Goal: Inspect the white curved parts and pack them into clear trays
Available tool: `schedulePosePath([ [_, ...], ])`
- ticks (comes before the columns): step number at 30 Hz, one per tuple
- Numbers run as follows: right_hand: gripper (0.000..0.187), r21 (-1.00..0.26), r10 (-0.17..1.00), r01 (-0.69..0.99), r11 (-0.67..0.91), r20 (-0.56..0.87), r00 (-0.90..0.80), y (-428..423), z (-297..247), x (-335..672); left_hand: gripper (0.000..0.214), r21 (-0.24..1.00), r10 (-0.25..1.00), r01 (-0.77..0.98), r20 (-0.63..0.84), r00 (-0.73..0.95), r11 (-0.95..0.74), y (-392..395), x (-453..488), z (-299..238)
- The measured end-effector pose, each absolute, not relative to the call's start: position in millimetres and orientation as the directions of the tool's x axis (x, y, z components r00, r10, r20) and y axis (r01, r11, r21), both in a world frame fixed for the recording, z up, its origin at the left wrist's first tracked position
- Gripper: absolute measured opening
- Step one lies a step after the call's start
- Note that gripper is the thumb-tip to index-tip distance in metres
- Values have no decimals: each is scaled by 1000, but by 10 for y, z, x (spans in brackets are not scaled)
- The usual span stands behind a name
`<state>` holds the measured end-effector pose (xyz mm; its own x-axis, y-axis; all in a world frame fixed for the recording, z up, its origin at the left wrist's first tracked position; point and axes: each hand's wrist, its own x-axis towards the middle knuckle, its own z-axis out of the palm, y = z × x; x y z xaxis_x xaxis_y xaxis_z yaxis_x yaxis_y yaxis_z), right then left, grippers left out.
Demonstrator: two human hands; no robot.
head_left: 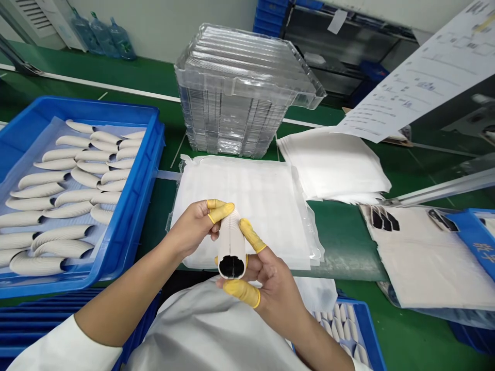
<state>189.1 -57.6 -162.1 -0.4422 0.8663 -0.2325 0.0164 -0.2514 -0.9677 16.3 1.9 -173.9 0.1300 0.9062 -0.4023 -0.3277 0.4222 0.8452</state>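
Between my two hands is a white ribbed hollow shell [231,238], its dark open end facing me and a seam running along its length. My left hand [195,226], with yellow finger cots on thumb and fingertip, pinches the far end. My right hand [266,278], also wearing yellow finger cots, holds the near end from the right, thumb and fingers around it. Below the shell lies a white sheet [255,196] on a clear plastic tray. To my left a blue bin [152,154] holds many similar white curved shells [69,196] on a pale liner.
A tall stack of clear plastic trays [232,103] stands behind the sheet. White sheets [336,165] are piled at right, below a hanging printed paper [421,77]. Several dark-ended pieces [384,219] lie farther right. Another blue bin [371,335] of shells sits low beside my right arm.
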Motion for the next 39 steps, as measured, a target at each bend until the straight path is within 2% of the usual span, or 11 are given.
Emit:
schedulePosePath([
  [6, 90, -982, 844, -10, -190, -158, -513, -547, -1673, 1868, 32, 852, 926, -368, -367, 87, 373, -41, 143, -1758],
  [11, 94, -981, 848, -7, -192, -162, -505, -544, -1683, 1858, 34, 852, 927, -369, -366, 87, 371, -23, 107, -1765],
  [15, 95, -944, 815, -162, -288, -153, -559, -601, -1713, 1832, 32, 851, 950, -432, -309, 44, 297, -44, 110, -1726],
  [19, 60, -798, 798, -375, -473, -207, -566, -655, -1766, 1731, 32, 853, 977, -504, -199, -78, 134, -124, 185, -1679],
  [23, 50, -601, 720, -473, -645, -270, -639, -659, -1789, 1639, 35, 841, 977, -541, -124, -173, 11, -199, 265, -1686],
  [26, 52, -454, 595, -434, -778, -312, -741, -645, -1808, 1620, 42, 777, 974, -623, -200, -111, 88, -227, 297, -1676],
  [28, 54, -408, 529, -389, -826, -320, -786, -636, -1828, 1613, 47, 708, 961, -682, -275, -25, 185, -231, 312, -1659],
  [31, 53, -403, 522, -396, -825, -275, -807, -625, -1860, 1598, 52, 630, 946, -740, -324, 24, 234, -217, 328, -1658],
  [33, 50, -416, 564, -441, -795, -244, -788, -612, -1867, 1592, 50, 632, 949, -746, -314, -2, 208, -200, 320, -1681],
  [36, 46, -469, 662, -509, -721, -253, -705, -570, -1839, 1605, 40, 721, 973, -680, -225, -53, 130, -175, 271, -1708],
  [39, 44, -575, 736, -514, -637, -253, -628, -502, -1786, 1640, 45, 837, 999, -546, -45, 1, 38, -145, 209, -1677],
])
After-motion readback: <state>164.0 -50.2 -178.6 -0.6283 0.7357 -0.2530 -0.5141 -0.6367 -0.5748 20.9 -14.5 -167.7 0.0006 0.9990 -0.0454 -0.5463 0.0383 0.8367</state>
